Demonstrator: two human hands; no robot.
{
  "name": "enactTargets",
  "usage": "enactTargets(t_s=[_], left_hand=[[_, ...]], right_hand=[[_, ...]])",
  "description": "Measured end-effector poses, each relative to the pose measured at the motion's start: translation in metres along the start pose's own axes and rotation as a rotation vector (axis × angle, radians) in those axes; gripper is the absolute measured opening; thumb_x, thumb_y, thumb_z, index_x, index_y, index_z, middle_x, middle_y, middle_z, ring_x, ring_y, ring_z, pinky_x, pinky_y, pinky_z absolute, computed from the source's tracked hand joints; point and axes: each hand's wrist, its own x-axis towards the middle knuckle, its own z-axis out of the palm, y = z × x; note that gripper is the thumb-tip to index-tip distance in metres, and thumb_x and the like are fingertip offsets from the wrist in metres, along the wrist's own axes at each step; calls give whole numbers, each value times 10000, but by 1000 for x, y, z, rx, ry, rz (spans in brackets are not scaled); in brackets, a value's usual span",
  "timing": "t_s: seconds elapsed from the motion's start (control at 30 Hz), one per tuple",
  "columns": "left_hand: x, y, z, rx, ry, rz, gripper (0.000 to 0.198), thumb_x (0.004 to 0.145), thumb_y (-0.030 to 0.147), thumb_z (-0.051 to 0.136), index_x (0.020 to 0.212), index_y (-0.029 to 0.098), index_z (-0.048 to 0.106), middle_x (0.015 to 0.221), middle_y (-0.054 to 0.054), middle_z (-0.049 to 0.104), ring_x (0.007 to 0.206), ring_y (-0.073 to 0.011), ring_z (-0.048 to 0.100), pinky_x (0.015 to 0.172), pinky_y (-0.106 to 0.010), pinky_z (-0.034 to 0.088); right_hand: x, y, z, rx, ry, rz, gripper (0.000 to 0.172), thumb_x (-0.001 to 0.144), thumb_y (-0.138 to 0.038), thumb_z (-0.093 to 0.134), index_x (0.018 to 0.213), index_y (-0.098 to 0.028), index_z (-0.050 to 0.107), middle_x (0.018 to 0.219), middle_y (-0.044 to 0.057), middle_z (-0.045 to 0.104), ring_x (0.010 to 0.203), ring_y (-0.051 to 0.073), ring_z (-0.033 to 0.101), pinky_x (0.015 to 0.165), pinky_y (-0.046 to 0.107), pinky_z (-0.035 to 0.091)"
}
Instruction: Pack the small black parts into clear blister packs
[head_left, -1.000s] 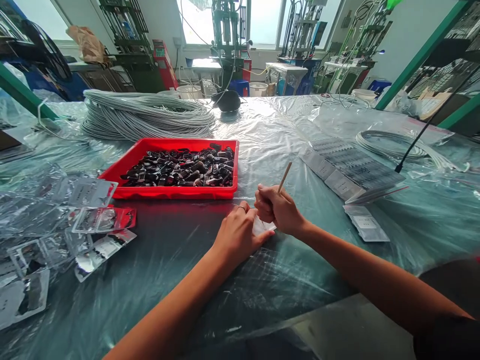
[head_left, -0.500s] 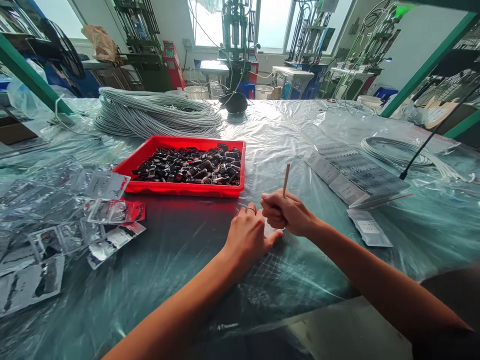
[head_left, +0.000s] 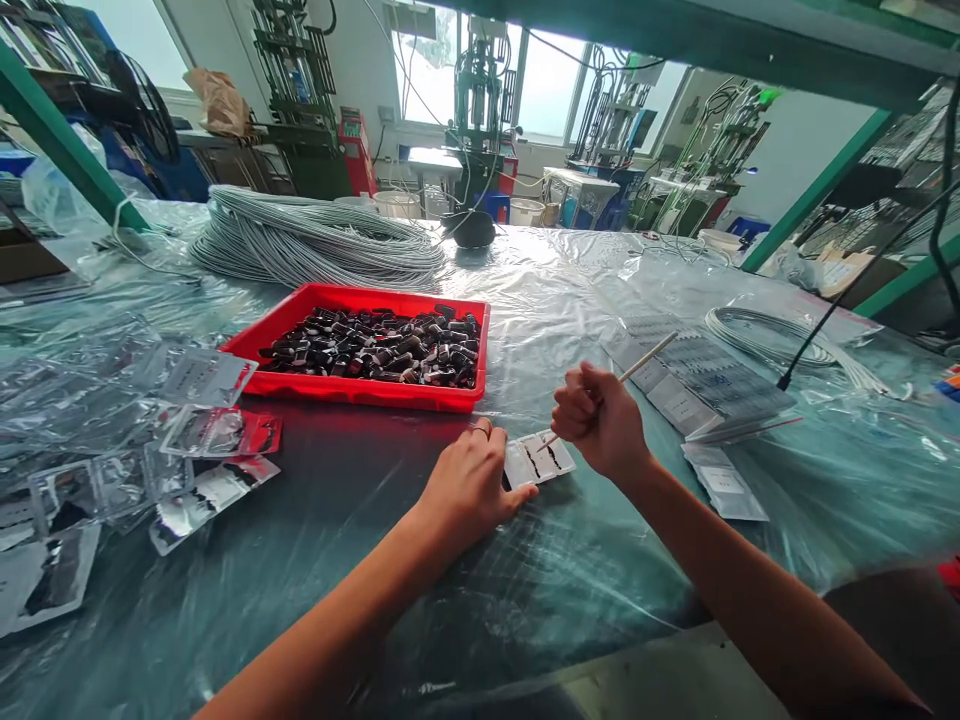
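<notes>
A small clear plastic packet with a pale face and dark ragged streaks lies on the film-covered table. My left hand holds its left edge down, fingers bent over it and thumb stretched out along the near side. My right hand is closed in a fist around a thin wooden stick. Slanting down to the left, the stick has its lower end over the packet; whether it touches is too fine to see. Just beyond my left hand stands a red tray filled with small black parts.
Loose clear packets spread over the left side. Stacked packets and a single packet lie right of my right hand. A large cable coil sits behind the tray, a smaller coil at right. Green frame bars flank the table.
The stick has gone from nearly upright to a slant. My right hand has moved right and turned, uncovering more of the packet. The view has shifted slightly.
</notes>
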Motion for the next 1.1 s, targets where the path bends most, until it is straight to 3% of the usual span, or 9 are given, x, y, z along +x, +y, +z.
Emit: enactTargets(t_s=[0.07,0.33,0.57,0.73,0.9,1.03,1.1], left_hand=[[1,2,1,-25,-8,-26,464,793,486,709,1106,161,602,1120,-117,613,1006,-292,647,833,-372,509],[5,11,9,-61,8,-64,491,754,534,736,1037,160,593,1050,-86,616,928,-275,652,776,-363,506],[6,8,11,-81,22,-46,490,744,521,748,1022,149,589,1035,-95,627,931,-277,646,792,-364,505],[7,8,13,-129,41,-49,497,728,485,762,1063,159,592,1071,-101,640,948,-281,651,818,-374,511],[8,6,14,-115,49,-39,486,743,520,734,1043,160,605,1055,-108,642,942,-290,655,811,-376,515],[7,4,16,-114,58,-25,477,765,526,713,1030,144,606,1037,-115,642,958,-295,653,825,-374,514],[6,4,17,-124,62,-11,489,771,532,711,1042,138,607,1042,-117,638,973,-300,649,835,-381,514]], right_hand=[[0,7,4,15,33,-36,540,800,-495,624,485,-206,294,440,-91,185,385,58,114,371,214,162],[3,33,18,63,70,-104,545,713,-531,721,468,-194,371,435,-92,245,377,40,156,379,217,126],[5,41,20,-9,97,-171,545,756,-547,642,474,-207,322,432,-89,231,379,45,147,381,213,137],[11,51,21,-98,68,-192,505,799,-520,603,482,-209,363,434,-79,273,392,57,218,391,215,197],[6,42,20,-97,14,-16,513,763,-538,626,475,-215,349,415,-97,244,354,41,165,353,210,155],[-5,30,17,-84,-189,227,507,823,-507,600,489,-210,360,416,-100,243,350,40,163,348,201,121],[-7,23,16,-78,-249,279,501,831,-493,596,493,-207,362,420,-100,243,357,40,159,355,200,117]])
